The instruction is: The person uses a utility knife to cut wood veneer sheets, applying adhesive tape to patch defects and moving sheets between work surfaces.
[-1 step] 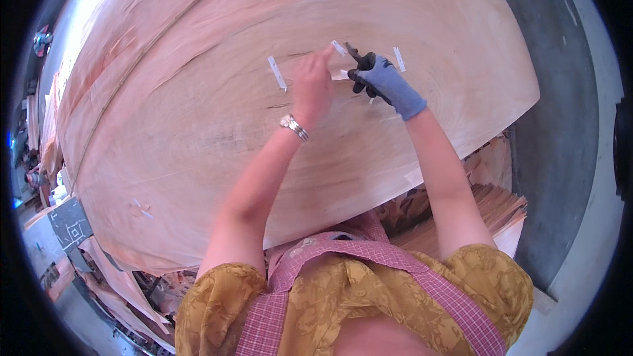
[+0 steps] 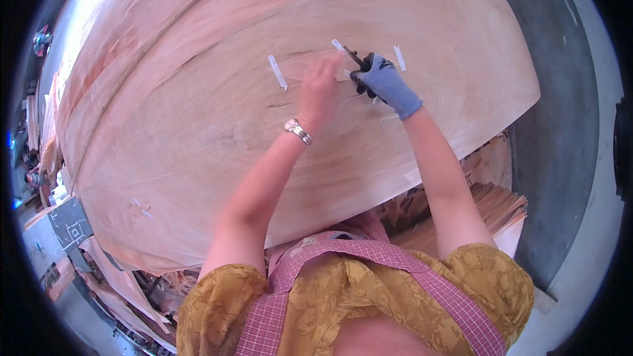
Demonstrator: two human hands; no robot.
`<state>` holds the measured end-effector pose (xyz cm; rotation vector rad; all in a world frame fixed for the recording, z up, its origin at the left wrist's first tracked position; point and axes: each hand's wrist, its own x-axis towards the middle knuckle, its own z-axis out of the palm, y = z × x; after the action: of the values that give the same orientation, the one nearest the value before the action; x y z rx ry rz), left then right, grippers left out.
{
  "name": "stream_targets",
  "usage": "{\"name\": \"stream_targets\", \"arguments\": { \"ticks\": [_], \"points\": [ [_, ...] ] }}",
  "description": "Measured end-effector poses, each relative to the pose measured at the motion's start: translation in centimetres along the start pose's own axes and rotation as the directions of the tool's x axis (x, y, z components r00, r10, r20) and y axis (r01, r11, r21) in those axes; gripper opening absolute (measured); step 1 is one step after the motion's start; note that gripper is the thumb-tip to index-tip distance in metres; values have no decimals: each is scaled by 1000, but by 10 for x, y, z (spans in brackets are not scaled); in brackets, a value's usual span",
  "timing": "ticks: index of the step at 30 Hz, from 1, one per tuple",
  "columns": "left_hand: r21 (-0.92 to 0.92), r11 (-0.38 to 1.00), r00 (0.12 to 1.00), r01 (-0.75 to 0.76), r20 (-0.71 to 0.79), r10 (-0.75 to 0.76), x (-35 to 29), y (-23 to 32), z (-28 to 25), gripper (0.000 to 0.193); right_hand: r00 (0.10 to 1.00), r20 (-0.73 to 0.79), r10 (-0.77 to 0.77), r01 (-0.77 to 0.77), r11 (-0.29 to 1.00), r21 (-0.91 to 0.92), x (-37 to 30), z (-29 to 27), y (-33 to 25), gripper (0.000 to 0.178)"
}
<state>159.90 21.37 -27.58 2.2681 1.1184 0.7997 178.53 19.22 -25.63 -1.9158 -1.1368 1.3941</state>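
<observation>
A broad, pale pinkish-tan wood veneer sheet with curved grain fills the view's middle. My right hand, in a blue glove with black fingers, is closed on a slim dark tool; its exact kind is unclear. The tool's tip points away from me, close to a small white tape strip. Just left of it my bare left hand, with a metal-banded watch on the wrist, hovers over or touches the sheet. Motion smears its fingers. Further white strips lie left and right.
Stacked thin wood sheets stand under the sheet's near right edge. A dark grey surface runs along the right. At the lower left are a dark panel with pale markings and loose veneer pieces.
My left hand has shifted slightly to the right and is more blurred. My right hand with the dark tool has moved only a little.
</observation>
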Motion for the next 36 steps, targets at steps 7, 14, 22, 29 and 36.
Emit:
{"name": "stream_targets", "arguments": {
  "ticks": [7, 14, 22, 29, 36],
  "points": [
    [271, 946, 979, -180, 142, 145, -26, 34, 2, 58, 951, -185, -246, 140, 882, -450, -15, -13, 46, 31],
    [203, 972, 974, -118, 212, 74, -22, 32, -4, 58, 948, -299, 111, 14, 922, 387, -82, 3, 50, 13],
    [-2, 999, 975, -55, 216, 54, -24, 12, -23, 41, 971, -177, 163, -37, 829, 558, -113, 6, 68, 14],
    [23, 999, 981, -28, 192, 23, -21, 14, -19, 28, 969, -206, 136, 6, 822, 569, -117, 11, 72, 14],
    [45, 999, 989, -28, 147, 21, -19, 13, -13, 22, 974, -187, 130, -3, 830, 558, -117, 12, 63, 14]
  ]
}}
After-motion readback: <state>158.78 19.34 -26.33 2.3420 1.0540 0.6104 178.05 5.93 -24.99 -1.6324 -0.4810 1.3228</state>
